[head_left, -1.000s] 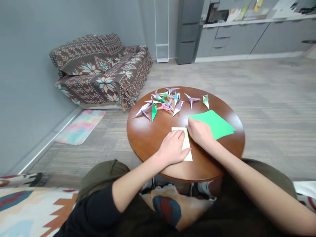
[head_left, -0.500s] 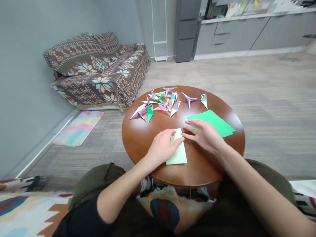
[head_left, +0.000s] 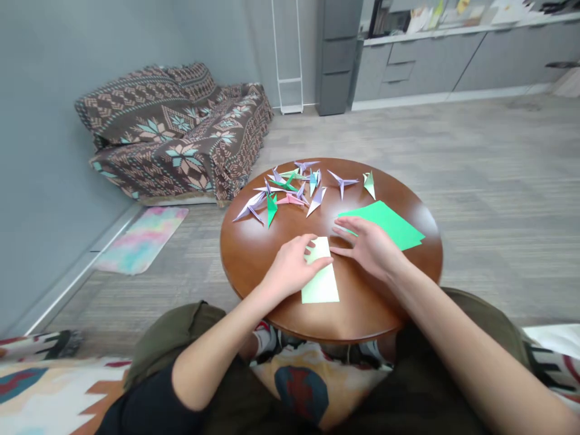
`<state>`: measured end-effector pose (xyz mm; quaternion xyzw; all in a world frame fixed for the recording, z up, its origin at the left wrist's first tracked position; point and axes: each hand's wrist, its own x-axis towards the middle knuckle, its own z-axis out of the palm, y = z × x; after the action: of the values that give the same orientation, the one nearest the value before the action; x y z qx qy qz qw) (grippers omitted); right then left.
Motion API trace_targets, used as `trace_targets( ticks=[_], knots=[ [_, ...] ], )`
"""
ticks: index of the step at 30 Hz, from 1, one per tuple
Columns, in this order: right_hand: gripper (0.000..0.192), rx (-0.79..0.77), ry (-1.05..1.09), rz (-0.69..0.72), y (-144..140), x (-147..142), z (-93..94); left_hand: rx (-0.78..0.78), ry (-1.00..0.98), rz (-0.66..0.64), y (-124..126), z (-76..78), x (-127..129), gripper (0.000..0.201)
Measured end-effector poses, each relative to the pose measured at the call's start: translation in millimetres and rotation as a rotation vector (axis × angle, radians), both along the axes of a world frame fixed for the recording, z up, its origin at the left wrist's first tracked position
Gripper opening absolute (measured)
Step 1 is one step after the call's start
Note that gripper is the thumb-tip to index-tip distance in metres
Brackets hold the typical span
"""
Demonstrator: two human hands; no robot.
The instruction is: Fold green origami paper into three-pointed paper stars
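A pale green sheet of paper (head_left: 321, 284), a narrow upright rectangle that looks folded, lies on the round brown table (head_left: 272, 278) close to me. Over its left side rests my left hand (head_left: 296, 261), thumb and fingers apart, fingertips on the paper. My right hand (head_left: 369, 244) hovers at the paper's right edge with spread fingers and nothing in them. Partly behind that hand are bright green paper sheets (head_left: 392, 223), lying flat.
Several folded paper cranes in purple, green and pink cover the far left of the table, among them a pink crane (head_left: 290, 199). A purple crane (head_left: 342, 182) and a pale green crane (head_left: 369, 183) lie farther right. Beyond stands a draped sofa (head_left: 181, 133).
The whole view has shifted slightly, so things sit a little farther left. Both hands keep nearly the same pose around the pale green paper.
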<state>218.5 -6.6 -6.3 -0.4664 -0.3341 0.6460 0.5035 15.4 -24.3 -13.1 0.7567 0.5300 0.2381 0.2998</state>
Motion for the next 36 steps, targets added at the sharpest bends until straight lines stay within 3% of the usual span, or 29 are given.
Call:
trace_targets(
  ticks=[3, 7, 12, 17, 19, 21, 23, 27, 31, 36],
  knots=[
    [0.006, -0.08, 0.11, -0.057, 0, -5, -0.8, -0.044, -0.056, 0.015, 4, 0.3, -2, 0.06],
    [0.008, -0.108, 0.182, 0.044, -6, -19, -4.2, -0.082, -0.158, 0.014, 4, -0.3, -1, 0.059],
    [0.016, 0.06, 0.202, 0.135, -16, -34, -7.3, -0.17, -0.444, 0.045, 10, -2.6, -3, 0.061],
    [0.032, 0.431, -0.24, -0.164, -15, -31, -12.4, -0.291, -0.801, 0.165, 17, 3.3, -13, 0.058],
    [0.047, 0.432, -0.265, -0.155, -14, -30, -15.0, -0.281, -0.929, 0.2, 15, 7.1, -15, 0.048],
    [0.047, 0.356, -0.169, -0.031, -15, -30, -16.7, -0.281, -0.993, 0.191, 12, 10.4, -16, 0.039],
    [0.038, 0.317, -0.133, 0.043, -16, -29, -16.5, -0.329, -0.947, 0.135, 8, 12.8, -16, 0.035],
    [0.031, 0.38, -0.281, 0.055, -20, -25, -11.6, -0.461, -0.742, 0.0, 4, 13.5, -18, 0.031],
    [0.03, 0.402, -0.358, 0.129, -21, -21, -6.2, -0.387, -0.64, -0.047, 5, 10.5, -22, 0.036],
    [0.031, 0.43, -0.374, 0.112, -22, -20, -3.5, -0.413, -0.611, -0.108, 5, 15.1, -23, 0.038]
  ],
)
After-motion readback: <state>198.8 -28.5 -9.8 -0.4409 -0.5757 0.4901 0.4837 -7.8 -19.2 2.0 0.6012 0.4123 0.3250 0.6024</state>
